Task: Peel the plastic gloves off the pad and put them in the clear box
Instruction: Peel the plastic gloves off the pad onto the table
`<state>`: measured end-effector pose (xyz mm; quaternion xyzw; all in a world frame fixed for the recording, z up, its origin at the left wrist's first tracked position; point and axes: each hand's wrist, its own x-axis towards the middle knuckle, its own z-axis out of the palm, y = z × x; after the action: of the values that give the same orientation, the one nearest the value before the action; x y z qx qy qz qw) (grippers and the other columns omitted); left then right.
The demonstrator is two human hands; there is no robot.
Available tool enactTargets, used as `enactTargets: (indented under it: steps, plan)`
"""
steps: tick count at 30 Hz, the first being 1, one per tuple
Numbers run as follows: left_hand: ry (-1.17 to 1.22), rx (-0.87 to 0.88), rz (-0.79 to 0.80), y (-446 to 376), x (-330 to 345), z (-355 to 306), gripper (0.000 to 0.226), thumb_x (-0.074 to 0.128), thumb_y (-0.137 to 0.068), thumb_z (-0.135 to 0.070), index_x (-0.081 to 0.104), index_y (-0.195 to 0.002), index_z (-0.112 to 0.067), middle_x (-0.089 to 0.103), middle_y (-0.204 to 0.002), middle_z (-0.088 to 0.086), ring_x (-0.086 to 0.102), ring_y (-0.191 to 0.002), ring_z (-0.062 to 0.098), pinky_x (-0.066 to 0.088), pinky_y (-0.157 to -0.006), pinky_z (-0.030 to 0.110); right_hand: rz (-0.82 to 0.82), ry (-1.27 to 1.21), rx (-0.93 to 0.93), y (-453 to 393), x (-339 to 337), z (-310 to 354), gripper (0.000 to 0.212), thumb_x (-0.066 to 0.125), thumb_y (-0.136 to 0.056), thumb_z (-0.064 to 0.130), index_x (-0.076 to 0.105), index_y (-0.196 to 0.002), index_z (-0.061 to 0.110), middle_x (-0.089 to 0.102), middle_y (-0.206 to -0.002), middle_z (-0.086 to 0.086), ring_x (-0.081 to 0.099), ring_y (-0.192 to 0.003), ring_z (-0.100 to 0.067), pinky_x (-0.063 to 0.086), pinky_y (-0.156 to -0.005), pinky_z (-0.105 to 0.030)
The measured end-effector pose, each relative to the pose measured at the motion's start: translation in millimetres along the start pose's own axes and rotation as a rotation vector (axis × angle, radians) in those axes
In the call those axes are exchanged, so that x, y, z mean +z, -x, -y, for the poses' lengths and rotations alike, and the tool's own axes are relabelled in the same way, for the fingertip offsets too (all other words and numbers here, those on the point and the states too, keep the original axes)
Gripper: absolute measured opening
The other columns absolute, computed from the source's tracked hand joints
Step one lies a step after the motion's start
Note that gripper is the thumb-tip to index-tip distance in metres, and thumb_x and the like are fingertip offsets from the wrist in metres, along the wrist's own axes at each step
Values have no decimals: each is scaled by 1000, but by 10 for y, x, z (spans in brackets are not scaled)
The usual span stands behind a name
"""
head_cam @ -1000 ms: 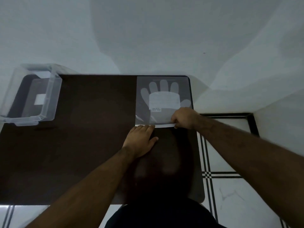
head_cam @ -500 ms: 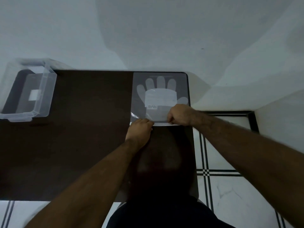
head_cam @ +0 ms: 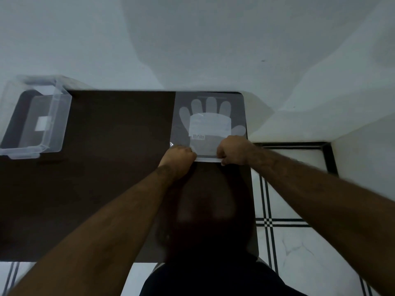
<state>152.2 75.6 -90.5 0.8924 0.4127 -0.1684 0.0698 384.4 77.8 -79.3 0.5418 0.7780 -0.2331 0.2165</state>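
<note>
Left hand (head_cam: 179, 155) and right hand (head_cam: 232, 150) pinching near edge of glove pad (head_cam: 210, 116) | gloves' fingers pointing away | clear box (head_cam: 34, 122) lying far left, nearer left hand

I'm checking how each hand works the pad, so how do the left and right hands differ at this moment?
The left hand is curled into a fist at the near left corner of the glove pad; the right hand is on the near right part of that edge. The left hand sits mostly over the dark table, the right one more over the pad. The right hand's fingers pinch the white strip; the left hand's grip is hidden. Both are bare and closed at the pad's near edge.
</note>
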Motion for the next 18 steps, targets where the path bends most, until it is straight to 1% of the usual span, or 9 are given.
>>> enactTargets:
  steps: [4, 8, 10, 12, 15, 16, 18]
  plan:
    - [-53, 53, 38, -41, -15, 64, 25, 60, -105, -33, 73, -123, -21, 74, -128, 7, 69, -119, 28, 51, -109, 48, 1, -5, 1, -1, 19, -2, 33, 79, -90, 36, 74, -120, 23, 73, -118, -1, 67, -109, -22, 55, -100, -44]
    - [-134, 123, 55, -87, -26, 84, 24, 59, -106, -32, 75, -119, -21, 76, -123, 7, 70, -116, 29, 51, -109, 48, -23, 21, 1, -4, 45, 16, 31, 78, -91, 37, 74, -118, 23, 72, -117, 0, 66, -109, -21, 55, -99, -44]
    - [-118, 122, 65, -94, -36, 102, 22, 61, -105, -32, 75, -119, -22, 76, -122, 6, 70, -115, 30, 52, -110, 50, -25, 19, 11, -11, 43, 25, 32, 78, -90, 41, 74, -116, 23, 72, -115, 0, 66, -107, -21, 56, -98, -44]
    - [-75, 103, 60, -105, -37, 128, 21, 62, -103, -30, 75, -119, -25, 76, -121, 4, 70, -116, 29, 51, -113, 51, -34, 15, 28, -35, 36, 49, 34, 76, -89, 50, 74, -110, 23, 72, -108, 0, 66, -100, -20, 57, -93, -44]
    - [4, 59, 52, -120, -63, 129, 19, 60, -101, -23, 71, -116, -23, 74, -120, 5, 69, -114, 28, 48, -112, 48, -83, 0, 97, -86, 40, 142, 43, 68, -88, 68, 67, -91, 25, 65, -87, 3, 63, -85, -17, 55, -82, -39]
    - [45, 38, 35, -124, -75, 122, 17, 60, -101, -21, 70, -114, -21, 73, -120, 6, 69, -113, 29, 49, -111, 48, -119, -4, 115, -105, 55, 187, 44, 65, -89, 70, 63, -86, 26, 62, -82, 4, 62, -82, -16, 52, -79, -37]
    - [124, 0, -13, -108, -100, 111, 12, 60, -101, -20, 68, -111, -20, 73, -120, 7, 69, -113, 29, 50, -108, 47, -190, -24, 128, -136, 84, 282, 40, 63, -93, 65, 59, -83, 26, 60, -80, 5, 60, -79, -16, 50, -76, -36]
